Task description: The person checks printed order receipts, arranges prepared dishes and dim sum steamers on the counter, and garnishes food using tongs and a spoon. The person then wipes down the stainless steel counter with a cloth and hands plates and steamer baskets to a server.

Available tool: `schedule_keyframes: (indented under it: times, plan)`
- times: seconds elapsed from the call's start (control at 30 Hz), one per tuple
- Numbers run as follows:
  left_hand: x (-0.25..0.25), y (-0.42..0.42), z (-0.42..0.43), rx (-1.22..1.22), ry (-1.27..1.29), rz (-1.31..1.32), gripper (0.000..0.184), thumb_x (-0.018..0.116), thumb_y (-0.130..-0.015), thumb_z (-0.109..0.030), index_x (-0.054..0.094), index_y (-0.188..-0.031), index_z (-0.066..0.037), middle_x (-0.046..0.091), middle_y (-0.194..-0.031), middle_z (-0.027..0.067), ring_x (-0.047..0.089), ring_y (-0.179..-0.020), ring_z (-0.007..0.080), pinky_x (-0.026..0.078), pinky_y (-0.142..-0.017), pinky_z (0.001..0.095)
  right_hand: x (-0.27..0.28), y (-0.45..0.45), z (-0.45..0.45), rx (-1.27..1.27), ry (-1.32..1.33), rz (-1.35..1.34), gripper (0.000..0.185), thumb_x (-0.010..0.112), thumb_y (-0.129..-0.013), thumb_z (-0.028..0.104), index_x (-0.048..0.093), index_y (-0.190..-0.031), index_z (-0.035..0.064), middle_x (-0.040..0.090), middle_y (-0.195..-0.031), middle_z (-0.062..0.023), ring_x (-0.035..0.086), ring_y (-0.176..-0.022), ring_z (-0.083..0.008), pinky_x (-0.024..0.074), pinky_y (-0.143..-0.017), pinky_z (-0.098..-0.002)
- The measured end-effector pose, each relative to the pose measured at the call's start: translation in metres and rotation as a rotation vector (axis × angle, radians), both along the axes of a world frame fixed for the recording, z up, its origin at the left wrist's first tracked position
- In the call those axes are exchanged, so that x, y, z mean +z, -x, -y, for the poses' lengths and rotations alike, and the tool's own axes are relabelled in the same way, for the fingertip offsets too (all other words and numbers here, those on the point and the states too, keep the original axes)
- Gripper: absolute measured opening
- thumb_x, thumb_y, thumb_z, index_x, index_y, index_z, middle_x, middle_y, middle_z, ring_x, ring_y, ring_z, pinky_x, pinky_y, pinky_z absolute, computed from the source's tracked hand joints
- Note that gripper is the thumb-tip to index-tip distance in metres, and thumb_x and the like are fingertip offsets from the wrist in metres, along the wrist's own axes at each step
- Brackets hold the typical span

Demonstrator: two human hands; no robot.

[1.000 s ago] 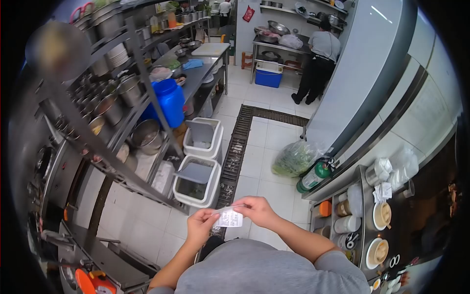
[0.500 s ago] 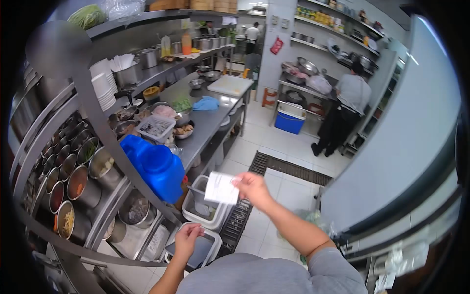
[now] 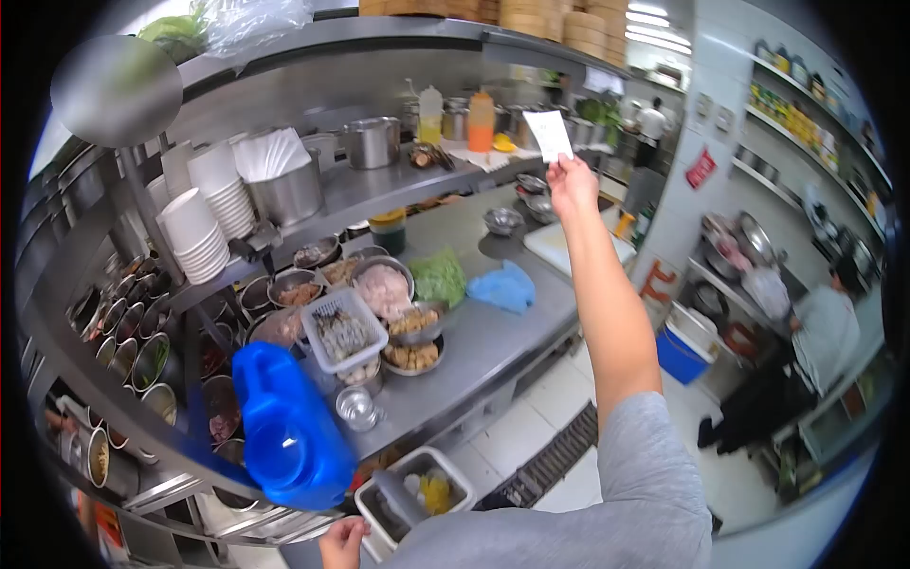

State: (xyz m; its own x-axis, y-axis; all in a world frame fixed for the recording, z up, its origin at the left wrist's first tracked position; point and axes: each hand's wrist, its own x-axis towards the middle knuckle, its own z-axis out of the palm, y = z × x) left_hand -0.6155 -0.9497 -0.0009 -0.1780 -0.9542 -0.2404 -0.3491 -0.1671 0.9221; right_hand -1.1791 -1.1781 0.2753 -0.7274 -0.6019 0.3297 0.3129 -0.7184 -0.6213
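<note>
A small white paper slip (image 3: pixel 549 136) is pinched in my right hand (image 3: pixel 573 185), with that arm stretched up and forward over the steel counter (image 3: pixel 483 351). Low in the view, my left hand (image 3: pixel 343 542) has its fingers curled together; whether anything is in them is too small to tell. Near it are a blue plastic jug (image 3: pixel 289 431) and a white-rimmed bin (image 3: pixel 412 498). Bowls of food, a white basket of shrimp (image 3: pixel 343 330), green leaves (image 3: pixel 438 277) and a blue cloth (image 3: pixel 502 287) lie on the counter below the slip.
An upper shelf (image 3: pixel 379 43) carries bamboo steamers (image 3: pixel 536 19). Stacked white bowls (image 3: pixel 194 237) and squeeze bottles (image 3: pixel 481 121) stand on the middle shelf. A person (image 3: pixel 820 332) is at the right, another (image 3: pixel 650 128) in the back. A floor drain (image 3: pixel 555 460) runs below.
My right hand has lifted the slip up and forward over the counter. My left hand has let go of it and moved down and left. The view has swung left toward the counter.
</note>
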Motion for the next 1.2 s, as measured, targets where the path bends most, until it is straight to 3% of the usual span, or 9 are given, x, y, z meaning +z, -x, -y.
schedule_keyframes:
  times: [0.03,0.1,0.4,0.57,0.77,0.83,0.97,1.03,1.2]
  plan:
    - [0.022,0.022,-0.007,0.057,-0.085,0.256,0.048,0.066,-0.079,-0.037,0.059,-0.114,-0.004,0.062,-0.108,0.0182,0.058,-0.102,0.0299,0.043,-0.090,0.0368,0.019,0.019,0.037,0.009,0.006,0.003,0.013,0.052,-0.087,0.001,0.047,-0.099,0.0025,0.056,-0.079,-0.0059,0.056,-0.064,-0.0137,0.0480,-0.055,-0.0239]
    - [-0.010,0.050,-0.022,0.239,-0.328,0.226,0.049,0.064,-0.081,-0.039,0.058,-0.115,-0.005,0.061,-0.111,0.0180,0.057,-0.104,0.0286,0.042,-0.092,0.0374,0.050,0.054,0.109,0.033,0.028,0.032,0.012,0.050,-0.087,-0.001,0.048,-0.099,0.0004,0.056,-0.080,-0.0080,0.056,-0.062,-0.0143,0.0476,-0.053,-0.0245]
    - [-0.021,0.150,-0.046,0.531,-0.456,0.235,0.040,0.063,-0.081,-0.029,0.059,-0.110,-0.002,0.063,-0.103,0.0155,0.059,-0.096,0.0244,0.044,-0.084,0.0343,0.145,0.107,0.233,0.171,0.122,0.063,0.015,0.054,-0.088,0.008,0.051,-0.099,-0.0020,0.057,-0.077,-0.0102,0.056,-0.058,-0.0169,0.0488,-0.051,-0.0253]
    - [-0.036,0.159,-0.064,0.582,-0.491,0.273,0.035,0.063,-0.081,-0.023,0.059,-0.107,-0.001,0.064,-0.098,0.0140,0.061,-0.091,0.0221,0.046,-0.080,0.0326,-0.014,0.087,0.192,0.204,0.005,-0.248,0.015,0.046,-0.089,0.020,0.052,-0.093,0.0073,0.056,-0.073,-0.0021,0.052,-0.059,-0.0134,0.0415,-0.049,-0.0291]
    - [-0.074,0.145,-0.109,0.632,-0.521,0.300,0.029,0.062,-0.081,-0.016,0.059,-0.104,0.001,0.065,-0.092,0.0123,0.062,-0.086,0.0193,0.048,-0.075,0.0305,-0.336,-0.027,-0.035,1.629,-1.001,-0.719,0.026,0.054,-0.085,0.016,0.055,-0.109,0.0051,0.062,-0.084,-0.0043,0.058,-0.065,-0.0130,0.0481,-0.057,-0.0287]
    - [-0.099,0.128,-0.135,0.630,-0.510,0.311,0.027,0.062,-0.081,-0.014,0.060,-0.103,0.001,0.065,-0.091,0.0118,0.062,-0.084,0.0183,0.048,-0.073,0.0298,-0.416,-0.054,-0.109,1.588,-1.178,-1.039,0.021,0.056,-0.082,0.016,0.059,-0.100,0.0061,0.062,-0.078,-0.0027,0.057,-0.062,-0.0118,0.0460,-0.050,-0.0270]
    - [-0.246,0.029,-0.221,0.491,-0.277,0.434,0.023,0.062,-0.081,-0.010,0.060,-0.100,0.002,0.066,-0.087,0.0106,0.063,-0.080,0.0164,0.049,-0.070,0.0285,-0.445,-0.113,-0.172,1.524,-1.254,-1.029,0.014,0.055,-0.081,0.012,0.061,-0.092,0.0050,0.060,-0.072,-0.0028,0.056,-0.059,-0.0114,0.0446,-0.047,-0.0256]
    - [-0.163,0.061,-0.206,0.720,-0.337,0.109,0.028,0.061,-0.080,-0.012,0.059,-0.104,0.001,0.065,-0.089,0.0102,0.063,-0.078,0.0176,0.048,-0.067,0.0300,-0.442,-0.159,-0.181,1.497,-1.140,-0.993,0.014,0.056,-0.082,0.010,0.061,-0.094,0.0036,0.061,-0.071,-0.0039,0.056,-0.056,-0.0126,0.0466,-0.050,-0.0253]
    - [-0.177,0.040,-0.302,0.800,-0.342,-0.080,0.030,0.057,-0.084,-0.013,0.056,-0.112,-0.002,0.065,-0.088,0.0084,0.062,-0.074,0.0158,0.047,-0.064,0.0273,-0.409,-0.300,-0.219,1.485,-0.714,-1.387,0.019,0.059,-0.078,0.012,0.062,-0.095,0.0034,0.063,-0.074,-0.0049,0.059,-0.061,-0.0123,0.0482,-0.055,-0.0284]
